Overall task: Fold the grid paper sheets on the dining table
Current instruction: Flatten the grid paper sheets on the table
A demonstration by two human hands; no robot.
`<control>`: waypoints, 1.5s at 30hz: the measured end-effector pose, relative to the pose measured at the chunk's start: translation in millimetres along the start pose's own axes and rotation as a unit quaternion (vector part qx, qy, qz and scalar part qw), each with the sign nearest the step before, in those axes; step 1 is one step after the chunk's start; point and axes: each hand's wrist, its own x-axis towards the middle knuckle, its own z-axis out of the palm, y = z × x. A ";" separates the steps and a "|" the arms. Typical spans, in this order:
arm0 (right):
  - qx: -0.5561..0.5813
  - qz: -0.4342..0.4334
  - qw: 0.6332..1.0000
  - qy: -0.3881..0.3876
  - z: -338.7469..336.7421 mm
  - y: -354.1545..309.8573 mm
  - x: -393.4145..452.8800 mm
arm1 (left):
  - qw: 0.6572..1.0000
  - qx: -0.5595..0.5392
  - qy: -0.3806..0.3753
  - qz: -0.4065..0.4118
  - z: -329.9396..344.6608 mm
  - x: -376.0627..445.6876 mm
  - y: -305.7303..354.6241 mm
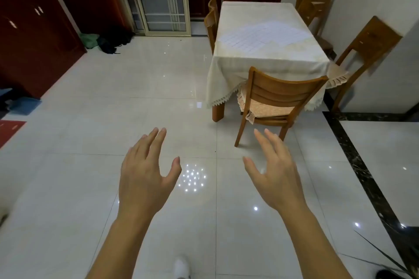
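Several white grid paper sheets (pixel 263 35) lie spread flat and overlapping on the dining table (pixel 267 58), which wears a cream lace-edged cloth and stands far ahead at the upper right. My left hand (pixel 145 176) and my right hand (pixel 276 174) are held out in front of me over the tiled floor, palms down, fingers apart, holding nothing. Both hands are well short of the table.
A wooden chair (pixel 272 102) with a cushion is tucked in at the table's near end. More chairs stand at the table's left (pixel 212 22) and along the right wall (pixel 367 50). Dark red cabinets (pixel 34 36) line the left. Bags (pixel 108 39) lie by the glass door.
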 end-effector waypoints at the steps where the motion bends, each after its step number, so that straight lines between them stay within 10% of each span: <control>1: 0.006 0.001 1.000 -0.001 1.9 0.1 6.4 | 1.000 -0.009 0.000 -0.002 0.2 6.2 -0.7; 27: -0.029 0.026 0.998 0.052 123.1 -51.1 326.8 | 0.996 -0.076 -0.013 0.054 83.5 358.1 -128.6; 45: -0.013 0.051 0.995 0.079 127.5 54.0 612.0 | 0.993 -0.072 -0.037 0.088 224.9 621.4 -69.3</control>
